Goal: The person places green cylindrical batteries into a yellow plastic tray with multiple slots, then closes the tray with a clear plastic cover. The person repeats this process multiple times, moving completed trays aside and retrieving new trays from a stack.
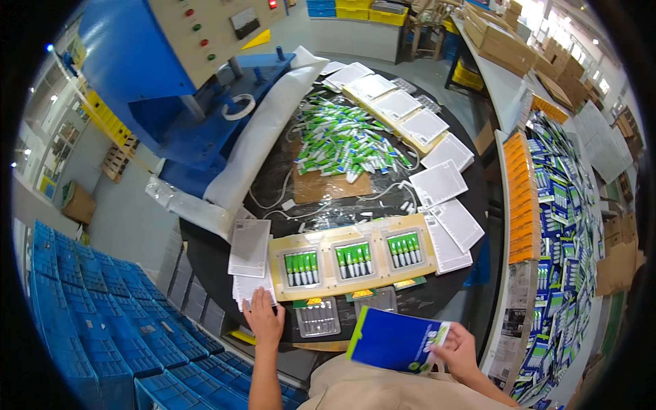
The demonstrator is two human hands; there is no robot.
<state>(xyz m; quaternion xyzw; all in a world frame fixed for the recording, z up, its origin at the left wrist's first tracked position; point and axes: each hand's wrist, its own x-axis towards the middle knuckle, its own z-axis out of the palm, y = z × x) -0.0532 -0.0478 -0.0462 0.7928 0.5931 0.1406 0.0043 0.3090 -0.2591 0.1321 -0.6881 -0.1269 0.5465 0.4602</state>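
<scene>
My right hand (456, 348) grips a blue printed card (389, 339) with a green edge by its right end, in front of my body. My left hand (264, 318) has its fingers apart at the lower end of some white cards (249, 249) on the left of the round black table. In front of me lies a pale yellow fixture (326, 260) with three windows, each holding a row of green-and-white tubes (353, 261). Clear plastic blister trays (317, 316) lie along its near side. Farther back is a heap of loose green-and-white tubes (342, 140).
A blue press machine (164, 89) stands at the back left. Another yellow fixture with white cards (398, 105) lies at the far right of the table. Blue crates (89, 307) fill the lower left. At right, an orange crate (521, 198) stands beside piled blue-and-green packs (557, 239).
</scene>
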